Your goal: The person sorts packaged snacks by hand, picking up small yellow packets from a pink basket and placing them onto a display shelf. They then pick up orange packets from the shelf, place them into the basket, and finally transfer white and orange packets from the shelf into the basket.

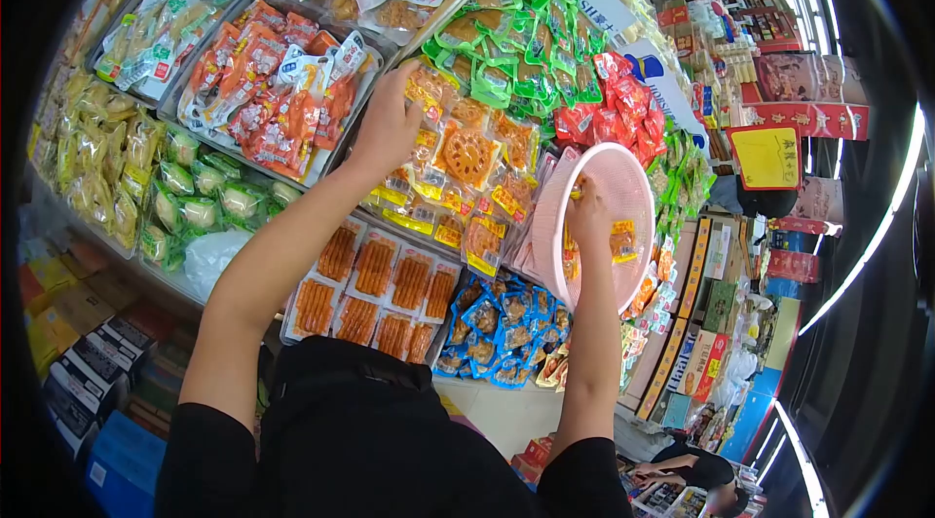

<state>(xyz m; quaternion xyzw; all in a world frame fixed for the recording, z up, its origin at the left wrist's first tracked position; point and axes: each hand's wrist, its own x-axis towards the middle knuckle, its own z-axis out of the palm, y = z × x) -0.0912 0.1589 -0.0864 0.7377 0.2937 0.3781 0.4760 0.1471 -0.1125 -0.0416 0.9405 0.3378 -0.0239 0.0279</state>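
Observation:
My left hand (387, 119) is at the upper left edge of a heap of clear packets with yellow labels (470, 150), its fingers bent at a packet there. Whether they grip it cannot be made out. A pink plastic basket (553, 226) stands tilted on the goods at the right of that heap. Inside the basket is my right hand (587, 211), its fingers drawn together near a small yellow-labelled packet; what they hold is too small to tell. Another yellow-labelled packet (623, 240) lies in the basket beside my wrist.
Green packets (526, 31) and red packets (623, 109) lie beyond the heap. Trays of orange packets (263, 90) and brown sticks (375, 268) are at the left and front. Blue packets (502, 328) lie below the basket. Another person (696, 469) is at the lower right.

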